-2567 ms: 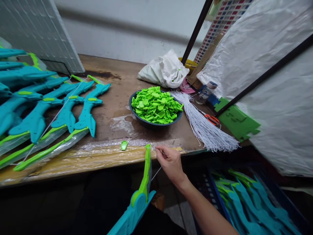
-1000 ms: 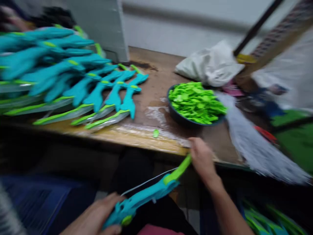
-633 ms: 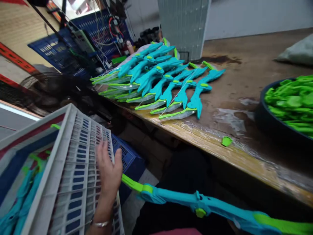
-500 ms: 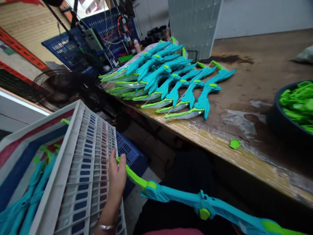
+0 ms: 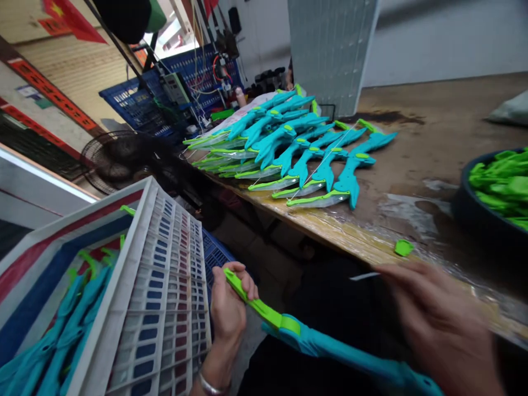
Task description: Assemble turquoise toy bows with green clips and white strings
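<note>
My left hand grips the lime-green tip of a teal toy bow that lies across my lap, below the table edge. My right hand, blurred by motion, pinches a thin white string near the front edge of the wooden table. A small green plastic piece lies on the table just above that hand.
Several teal bows lie in a row on the table's left part. A dark bowl of green pieces stands at the right. A white crate holding more bows is at my left. A fan and blue crates are behind.
My left hand has closed around the bow's green tip beside the crate. My right hand has come into view, holding a string above the bow. The view turned slightly right.
</note>
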Demonstrator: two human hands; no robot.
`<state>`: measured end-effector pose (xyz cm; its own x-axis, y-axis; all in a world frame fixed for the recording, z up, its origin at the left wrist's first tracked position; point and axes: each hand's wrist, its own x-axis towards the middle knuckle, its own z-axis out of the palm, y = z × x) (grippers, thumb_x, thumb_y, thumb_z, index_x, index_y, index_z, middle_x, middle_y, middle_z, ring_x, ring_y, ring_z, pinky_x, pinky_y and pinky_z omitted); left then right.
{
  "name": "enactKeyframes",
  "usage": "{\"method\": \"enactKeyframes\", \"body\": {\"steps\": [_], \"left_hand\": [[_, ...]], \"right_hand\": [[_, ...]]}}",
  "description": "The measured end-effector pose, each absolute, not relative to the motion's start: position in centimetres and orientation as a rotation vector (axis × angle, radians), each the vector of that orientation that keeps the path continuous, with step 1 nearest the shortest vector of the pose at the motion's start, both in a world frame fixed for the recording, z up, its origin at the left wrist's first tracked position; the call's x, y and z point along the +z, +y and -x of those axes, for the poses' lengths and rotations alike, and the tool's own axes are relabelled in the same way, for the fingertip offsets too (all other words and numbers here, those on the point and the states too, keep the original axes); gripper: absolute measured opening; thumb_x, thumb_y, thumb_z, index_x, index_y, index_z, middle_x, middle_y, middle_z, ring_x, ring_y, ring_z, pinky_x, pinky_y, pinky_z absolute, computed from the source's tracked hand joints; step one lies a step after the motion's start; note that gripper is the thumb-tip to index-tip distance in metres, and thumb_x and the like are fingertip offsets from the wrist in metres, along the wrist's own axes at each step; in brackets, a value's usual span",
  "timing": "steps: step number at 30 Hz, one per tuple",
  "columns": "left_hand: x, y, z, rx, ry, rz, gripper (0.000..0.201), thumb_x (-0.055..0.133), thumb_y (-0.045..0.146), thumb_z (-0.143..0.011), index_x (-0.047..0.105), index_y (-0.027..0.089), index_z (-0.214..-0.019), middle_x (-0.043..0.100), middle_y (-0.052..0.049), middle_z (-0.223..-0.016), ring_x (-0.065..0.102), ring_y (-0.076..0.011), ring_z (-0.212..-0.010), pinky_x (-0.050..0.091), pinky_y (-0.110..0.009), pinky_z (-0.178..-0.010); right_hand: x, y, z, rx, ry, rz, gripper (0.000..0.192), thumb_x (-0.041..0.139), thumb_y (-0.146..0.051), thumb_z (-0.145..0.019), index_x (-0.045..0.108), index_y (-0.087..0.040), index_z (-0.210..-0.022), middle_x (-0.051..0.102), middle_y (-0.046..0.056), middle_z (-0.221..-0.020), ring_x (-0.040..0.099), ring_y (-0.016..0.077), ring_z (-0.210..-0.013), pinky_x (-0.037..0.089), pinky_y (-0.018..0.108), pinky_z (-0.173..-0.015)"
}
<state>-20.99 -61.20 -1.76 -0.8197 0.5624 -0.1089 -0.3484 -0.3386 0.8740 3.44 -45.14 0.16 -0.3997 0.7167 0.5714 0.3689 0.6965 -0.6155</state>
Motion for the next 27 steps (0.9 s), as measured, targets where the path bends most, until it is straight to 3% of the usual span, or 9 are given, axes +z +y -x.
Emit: {"method": "enactKeyframes", "body": {"steps": [4, 7, 10, 18, 27], "left_hand": [[0.7, -61.3, 18.9, 2.201, 1.189, -0.56, 0.05, 0.052, 0.066, -0.096, 0.066, 0.02, -0.083, 0.053, 0.002, -0.053, 0.048, -0.0135, -0.045, 0.045, -0.026, -0.05], [1.9, -62.2, 17.8, 2.211, 1.084, -0.615, 0.046, 0.054, 0.062, -0.097, 0.062, 0.021, -0.077, 0.054, 0.002, -0.053, 0.049, -0.0143, -0.048, 0.046, -0.027, -0.054], [2.2, -63.0, 17.5, 2.236, 0.977, -0.568, 0.041, 0.058, 0.056, -0.095, 0.06, 0.021, -0.074, 0.053, 0.002, -0.053, 0.047, -0.0139, -0.05, 0.046, -0.026, -0.056], [1.2, -64.5, 18.0, 2.218, 0.882, -0.515, 0.037, 0.059, 0.052, -0.093, 0.057, 0.021, -0.073, 0.051, 0.0, -0.061, 0.047, -0.0161, -0.056, 0.047, -0.03, -0.058], [1.5, -64.7, 18.1, 2.214, 0.939, -0.506, 0.04, 0.062, 0.054, -0.09, 0.053, 0.022, -0.069, 0.05, 0.0, -0.059, 0.047, -0.0162, -0.057, 0.047, -0.03, -0.06]], "right_hand": [[3.8, -49.1, 4.3, 0.974, -1.942, 0.402, 0.016, 0.061, -0.013, -0.097, 0.073, -0.023, -0.098, 0.062, 0.0, -0.079, 0.062, 0.0108, -0.067, 0.049, 0.02, -0.057], [4.9, -51.8, 7.2, 1.121, -1.942, 0.27, 0.02, 0.056, -0.007, -0.095, 0.072, -0.019, -0.092, 0.06, 0.0, -0.079, 0.06, 0.0092, -0.067, 0.047, 0.019, -0.058], [5.1, -53.6, 7.5, 1.02, -2.031, 0.208, 0.028, 0.048, -0.004, -0.095, 0.073, -0.018, -0.094, 0.059, 0.002, -0.08, 0.059, 0.0106, -0.068, 0.046, 0.02, -0.057], [5.0, -55.7, 8.3, 0.54, -2.118, 0.302, 0.028, 0.049, -0.022, -0.106, 0.072, -0.017, -0.091, 0.06, 0.002, -0.072, 0.054, 0.0127, -0.061, 0.037, 0.025, -0.047], [5.1, -56.1, 8.8, 0.516, -2.15, 0.247, 0.032, 0.046, -0.02, -0.107, 0.068, -0.017, -0.085, 0.057, 0.001, -0.071, 0.053, 0.0118, -0.062, 0.035, 0.026, -0.05]]}}
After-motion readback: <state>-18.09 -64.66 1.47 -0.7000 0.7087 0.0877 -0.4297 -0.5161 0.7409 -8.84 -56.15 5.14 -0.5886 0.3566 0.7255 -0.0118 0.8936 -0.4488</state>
